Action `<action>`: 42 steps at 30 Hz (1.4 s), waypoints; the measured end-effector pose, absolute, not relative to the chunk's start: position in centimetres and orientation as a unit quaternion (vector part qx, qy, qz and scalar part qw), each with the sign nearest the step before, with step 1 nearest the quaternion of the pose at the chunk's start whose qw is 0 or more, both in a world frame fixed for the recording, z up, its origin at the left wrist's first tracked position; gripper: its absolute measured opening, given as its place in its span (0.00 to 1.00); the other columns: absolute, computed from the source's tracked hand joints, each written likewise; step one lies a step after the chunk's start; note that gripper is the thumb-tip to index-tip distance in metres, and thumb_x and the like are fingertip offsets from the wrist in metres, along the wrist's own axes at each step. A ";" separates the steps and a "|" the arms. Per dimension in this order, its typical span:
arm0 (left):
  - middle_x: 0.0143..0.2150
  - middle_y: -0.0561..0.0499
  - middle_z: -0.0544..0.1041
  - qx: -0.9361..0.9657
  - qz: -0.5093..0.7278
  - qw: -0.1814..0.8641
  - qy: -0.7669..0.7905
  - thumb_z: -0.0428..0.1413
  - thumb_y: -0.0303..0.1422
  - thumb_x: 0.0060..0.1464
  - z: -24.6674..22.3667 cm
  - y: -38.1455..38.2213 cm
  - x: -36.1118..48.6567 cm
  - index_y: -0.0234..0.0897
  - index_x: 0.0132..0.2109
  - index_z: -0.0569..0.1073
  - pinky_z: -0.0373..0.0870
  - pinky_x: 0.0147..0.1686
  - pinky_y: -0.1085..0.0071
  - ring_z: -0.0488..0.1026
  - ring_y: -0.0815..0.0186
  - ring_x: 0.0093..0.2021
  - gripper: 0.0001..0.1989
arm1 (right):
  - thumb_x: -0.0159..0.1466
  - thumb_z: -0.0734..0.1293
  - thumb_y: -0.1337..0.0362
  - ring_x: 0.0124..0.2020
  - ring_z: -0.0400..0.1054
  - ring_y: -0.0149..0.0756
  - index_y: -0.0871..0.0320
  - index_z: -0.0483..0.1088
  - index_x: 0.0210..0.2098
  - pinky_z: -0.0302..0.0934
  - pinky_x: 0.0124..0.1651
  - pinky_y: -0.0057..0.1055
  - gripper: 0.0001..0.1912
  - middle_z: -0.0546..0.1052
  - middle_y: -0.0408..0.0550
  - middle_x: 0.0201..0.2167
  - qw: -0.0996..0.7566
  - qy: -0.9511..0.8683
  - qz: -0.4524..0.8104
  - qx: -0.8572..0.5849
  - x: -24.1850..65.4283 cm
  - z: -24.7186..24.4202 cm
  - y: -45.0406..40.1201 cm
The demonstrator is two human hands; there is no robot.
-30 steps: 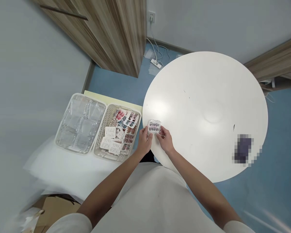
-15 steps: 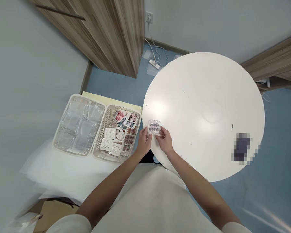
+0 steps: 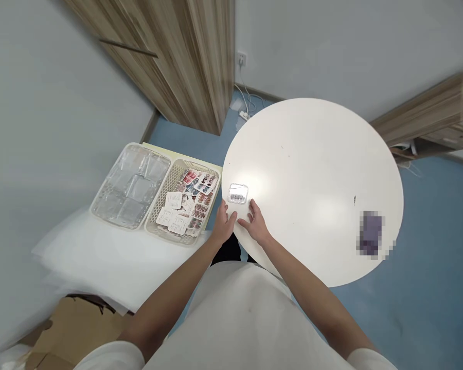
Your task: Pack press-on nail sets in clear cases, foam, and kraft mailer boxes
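A small clear plastic box (image 3: 238,193) with rows of dark press-on nails inside lies on the white round table (image 3: 312,154), near its left edge. Glare covers the upper part of its lid. Just below the box's lower left corner is my left hand (image 3: 224,224), fingers apart and holding nothing. My right hand (image 3: 254,222) is below and to the right of the box, its thumb and fingers spread. Neither hand appears to grip the box.
Left of the table, a white basket (image 3: 153,222) holds printed cards and nail sets. Beside it another basket (image 3: 94,208) holds several clear boxes. A pixelated dark object (image 3: 371,232) lies on the table's right side. A cardboard box (image 3: 73,329) stands at lower left.
Both hands have let go of the clear box and drawn back toward me, with their fingers opening. The box now rests on the table. The camera view has shifted slightly.
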State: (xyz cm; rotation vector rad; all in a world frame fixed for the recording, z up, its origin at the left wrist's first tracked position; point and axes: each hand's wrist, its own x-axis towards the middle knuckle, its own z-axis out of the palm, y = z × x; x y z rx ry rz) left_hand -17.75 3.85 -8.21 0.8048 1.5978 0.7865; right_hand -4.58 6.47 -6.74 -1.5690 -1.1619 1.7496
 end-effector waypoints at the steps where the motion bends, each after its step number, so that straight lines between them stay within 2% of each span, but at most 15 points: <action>1: 0.65 0.43 0.42 0.338 0.341 0.559 0.676 0.47 0.42 0.54 -8.0 3.5 -17.6 0.42 0.63 0.39 0.53 0.56 0.62 0.46 0.57 0.62 0.35 | 0.49 0.69 0.61 0.62 0.40 0.39 0.49 0.41 0.61 0.43 0.61 0.40 0.46 0.44 0.47 0.63 0.254 -0.430 0.655 -0.567 -4.2 -6.1 6.1; 7: 0.64 0.42 0.45 0.342 0.399 0.517 0.676 0.49 0.41 0.53 -5.9 0.3 -15.8 0.41 0.62 0.41 0.52 0.57 0.62 0.48 0.59 0.62 0.35 | 0.48 0.69 0.60 0.63 0.38 0.40 0.48 0.42 0.60 0.41 0.61 0.43 0.46 0.42 0.46 0.63 0.278 -0.474 0.670 -0.499 -1.0 -3.3 3.8; 16: 0.62 0.39 0.52 0.321 0.458 0.427 0.711 0.50 0.41 0.52 -3.2 -7.4 -14.1 0.40 0.60 0.47 0.54 0.56 0.59 0.52 0.58 0.61 0.32 | 0.50 0.69 0.60 0.61 0.44 0.39 0.47 0.48 0.58 0.44 0.59 0.42 0.40 0.49 0.49 0.62 0.296 -0.501 0.696 -0.421 1.9 -3.0 -0.1; 22: 0.59 0.40 0.57 0.284 0.461 0.375 0.752 0.53 0.41 0.49 -2.0 -11.8 -16.0 0.38 0.56 0.56 0.56 0.54 0.61 0.55 0.57 0.59 0.29 | 0.51 0.67 0.60 0.55 0.57 0.40 0.48 0.52 0.56 0.55 0.54 0.40 0.34 0.56 0.50 0.59 0.217 -0.536 0.733 -0.357 1.2 -1.8 -2.2; 28: 0.57 0.39 0.62 0.306 0.394 0.376 0.781 0.54 0.44 0.45 -0.7 -16.1 -19.0 0.35 0.52 0.63 0.57 0.52 0.60 0.58 0.53 0.57 0.29 | 0.53 0.65 0.60 0.42 0.68 0.38 0.54 0.59 0.52 0.63 0.44 0.38 0.28 0.66 0.53 0.50 0.124 -0.638 0.687 -0.324 -1.6 -1.4 -3.0; 31: 0.56 0.39 0.62 0.348 0.316 0.377 0.798 0.52 0.45 0.45 -0.4 -18.5 -21.0 0.35 0.53 0.63 0.56 0.53 0.62 0.59 0.55 0.56 0.30 | 0.53 0.65 0.60 0.38 0.69 0.37 0.57 0.62 0.50 0.64 0.40 0.37 0.25 0.70 0.53 0.46 0.068 -0.700 0.643 -0.304 -3.8 -1.5 -3.3; 33: 0.56 0.39 0.63 0.364 0.286 0.370 0.806 0.51 0.46 0.45 -0.4 -20.0 -22.4 0.34 0.54 0.62 0.55 0.54 0.63 0.60 0.56 0.56 0.31 | 0.53 0.65 0.61 0.38 0.69 0.37 0.58 0.63 0.49 0.64 0.41 0.37 0.24 0.71 0.53 0.45 0.044 -0.733 0.614 -0.290 -5.5 -1.7 -3.7; 42: 0.56 0.40 0.63 0.341 0.295 0.368 0.813 0.52 0.46 0.43 -1.3 -22.8 -27.0 0.33 0.53 0.63 0.54 0.53 0.65 0.60 0.54 0.56 0.31 | 0.55 0.63 0.59 0.42 0.67 0.38 0.60 0.60 0.52 0.62 0.43 0.35 0.26 0.68 0.56 0.49 -0.059 -0.793 0.547 -0.260 -11.4 -3.6 -6.7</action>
